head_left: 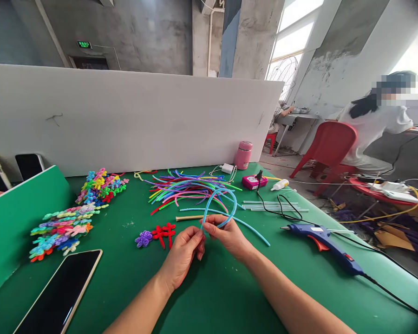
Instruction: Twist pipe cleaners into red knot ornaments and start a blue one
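Near the lower centre of the frame, the left hand (181, 254) and right hand (226, 235) hold a light-blue fuzzy strand (235, 204) above the green counter (230, 299). Its length curves upward into a loop, and the 2 hands meet at its base. The left fingers are pinched nearly shut on the strand; the right thumb and fingers are also closed around it, with no wide gap. By judgement, the step in hand is shaping or securing this loop, and keeping its curve calls for a steady pinch at the base.

Just left of centre lie a purple flower (144, 239) and 2 red shapes (164, 233). Behind the hands spreads a multicoloured pile of strands (191, 187).

Among the containers, a pink flask (243, 156) stands upright at upper right of centre with its top on; its contents are hidden. Below it are a pink box (254, 182) and a small white bottle (279, 185), lying tilted; what either contains cannot be told. Further right, a blue glue gun (329, 245) rests beside the black cable.
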Motion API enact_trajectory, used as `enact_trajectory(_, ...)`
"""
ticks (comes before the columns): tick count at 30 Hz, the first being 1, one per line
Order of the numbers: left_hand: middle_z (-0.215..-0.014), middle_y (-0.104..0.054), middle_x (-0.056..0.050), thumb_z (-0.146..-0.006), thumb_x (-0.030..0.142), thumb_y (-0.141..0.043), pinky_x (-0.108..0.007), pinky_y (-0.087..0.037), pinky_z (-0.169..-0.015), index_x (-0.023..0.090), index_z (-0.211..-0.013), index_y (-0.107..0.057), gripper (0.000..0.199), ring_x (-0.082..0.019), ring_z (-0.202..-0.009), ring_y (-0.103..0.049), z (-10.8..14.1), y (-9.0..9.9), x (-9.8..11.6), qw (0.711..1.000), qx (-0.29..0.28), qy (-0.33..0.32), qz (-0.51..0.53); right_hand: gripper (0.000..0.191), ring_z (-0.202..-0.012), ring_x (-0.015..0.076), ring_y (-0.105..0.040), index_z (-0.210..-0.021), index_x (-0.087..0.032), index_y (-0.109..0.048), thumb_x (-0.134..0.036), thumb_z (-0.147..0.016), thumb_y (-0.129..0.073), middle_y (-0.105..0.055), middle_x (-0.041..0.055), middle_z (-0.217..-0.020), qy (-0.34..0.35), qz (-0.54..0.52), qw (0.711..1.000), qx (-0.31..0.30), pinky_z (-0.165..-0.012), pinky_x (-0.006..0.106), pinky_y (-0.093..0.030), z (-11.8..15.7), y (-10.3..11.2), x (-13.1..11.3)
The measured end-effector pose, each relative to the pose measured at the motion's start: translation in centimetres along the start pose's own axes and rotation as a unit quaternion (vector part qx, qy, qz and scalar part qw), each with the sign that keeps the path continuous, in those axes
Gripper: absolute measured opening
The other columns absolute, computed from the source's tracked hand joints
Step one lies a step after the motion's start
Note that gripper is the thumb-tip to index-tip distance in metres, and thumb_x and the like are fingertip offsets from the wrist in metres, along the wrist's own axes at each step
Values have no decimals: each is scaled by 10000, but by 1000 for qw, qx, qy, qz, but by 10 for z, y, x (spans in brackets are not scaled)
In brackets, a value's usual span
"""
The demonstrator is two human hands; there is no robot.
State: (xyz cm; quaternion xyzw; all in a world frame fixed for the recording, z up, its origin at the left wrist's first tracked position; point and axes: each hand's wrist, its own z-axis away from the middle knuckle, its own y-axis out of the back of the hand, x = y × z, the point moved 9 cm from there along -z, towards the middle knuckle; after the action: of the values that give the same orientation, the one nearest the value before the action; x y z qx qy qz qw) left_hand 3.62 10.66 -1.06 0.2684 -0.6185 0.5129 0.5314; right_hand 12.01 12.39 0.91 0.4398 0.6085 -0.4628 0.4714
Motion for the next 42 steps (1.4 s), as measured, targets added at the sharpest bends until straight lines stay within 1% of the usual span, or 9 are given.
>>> enact_trajectory(4,-494,-420,50,-684,336,-606,-208,-297,-444,157,-593,-519,218,-86,-484,-380,-1,1,1,1000,5,-1,-10,263,-480,58,-355,-676,-136,-616,-397,-655,-644,-483,-28,-565,1,5,1000,1,-466,207,-277,-1,3,1)
enact_trajectory(6,-483,-418,50,-681,342,-609,-210,-295,-439,155,-585,-524,227,-86,-474,-378,-1,1,0,1000,2,2,-15,248,-492,61,-366,-709,-140,-625,-385,-671,-635,-496,-23,-584,-3,8,1000,-9,-470,207,-277,0,1,0)
enact_trajectory(9,-472,-418,48,-689,339,-604,-211,-295,-437,151,-573,-526,234,-84,-463,-370,0,1,0,1000,-3,7,-24,230,-525,71,-401,-645,-133,-617,-360,-674,-640,-508,-15,-591,-6,12,1000,-25,-483,207,-291,1,-3,-1)
enact_trajectory(13,-486,-428,43,-695,315,-598,-210,-310,-446,143,-610,-558,196,-86,-479,-381,0,0,0,999,-6,8,-31,241,-495,58,-374,-594,-135,-586,-352,-689,-633,-454,-40,-526,-16,8,1000,-6,-474,198,-279,0,2,2)
enact_trajectory(17,-487,-446,38,-687,287,-602,-211,-322,-454,137,-629,-578,162,-88,-486,-393,0,2,0,999,3,4,-32,248,-477,47,-369,-647,-136,-601,-378,-667,-648,-443,-46,-532,-37,-5,999,19,-463,188,-281,0,7,7)
enact_trajectory(21,-490,-447,41,-693,302,-585,-207,-321,-449,143,-635,-572,170,-84,-477,-393,-1,8,1,999,33,-6,-29,296,-482,45,-407,-759,-147,-619,-429,-670,-624,-472,-37,-589,-60,-23,997,39,-478,185,-326,2,10,10)
enact_trajectory(27,-491,-442,46,-691,335,-586,-206,-329,-454,152,-619,-548,199,-84,-474,-400,-2,11,1,998,50,-13,-41,368,-487,57,-472,-882,-148,-611,-443,-663,-617,-514,-25,-629,-76,-38,996,41,-502,202,-381,3,10,13)
enact_trajectory(33,-495,-455,45,-705,352,-574,-212,-343,-471,157,-590,-529,231,-88,-473,-410,-2,9,0,997,38,-19,-70,367,-480,55,-476,-878,-153,-615,-418,-627,-656,-492,-45,-607,-63,-24,997,38,-519,213,-402,2,8,10)
enact_trajectory(42,-478,-443,52,-720,335,-563,-211,-325,-456,157,-607,-523,214,-84,-453,-393,-1,6,2,993,40,-35,-108,346,-536,75,-472,-848,-153,-611,-394,-608,-677,-524,-30,-620,-44,-25,998,38,-550,231,-411,2,4,3)
